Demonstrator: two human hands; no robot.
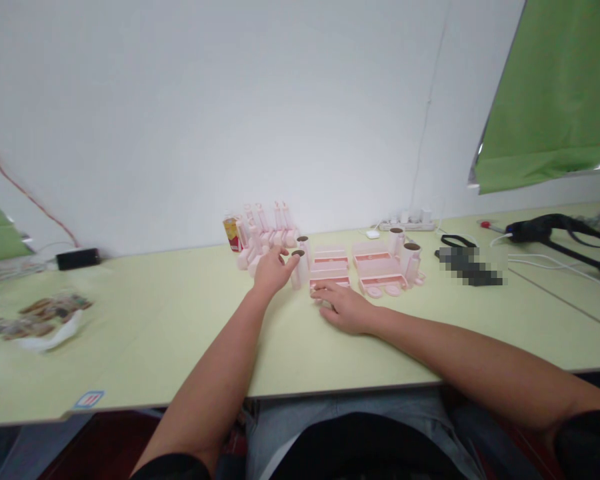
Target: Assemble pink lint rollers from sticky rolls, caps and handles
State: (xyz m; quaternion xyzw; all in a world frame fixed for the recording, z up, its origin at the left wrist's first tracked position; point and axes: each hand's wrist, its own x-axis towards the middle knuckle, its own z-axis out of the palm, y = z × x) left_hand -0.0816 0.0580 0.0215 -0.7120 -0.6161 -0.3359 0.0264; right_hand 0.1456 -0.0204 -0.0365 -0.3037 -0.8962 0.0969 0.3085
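Note:
My left hand (273,272) is beside a pale upright tube with a dark round top (301,272). Its thumb is stretched toward the tube's rim and the fingers are apart; whether it touches the tube I cannot tell. My right hand (347,308) lies over the front edge of an open pink case (330,275), fingers reaching left and thumb apart, with nothing visible in it. To the right, a second open pink case (379,267) shows its inside. Small pink oval pieces (383,291) lie before it. Another dark-topped tube (411,267) stands at its right.
A group of pink-and-white dispenser-like items (267,230) stands by the wall, with a red-and-yellow pack (231,233) at its left. A power strip (407,223), black straps (457,241) and cables are at right. A black box (77,259) and cluttered pieces (55,310) lie left.

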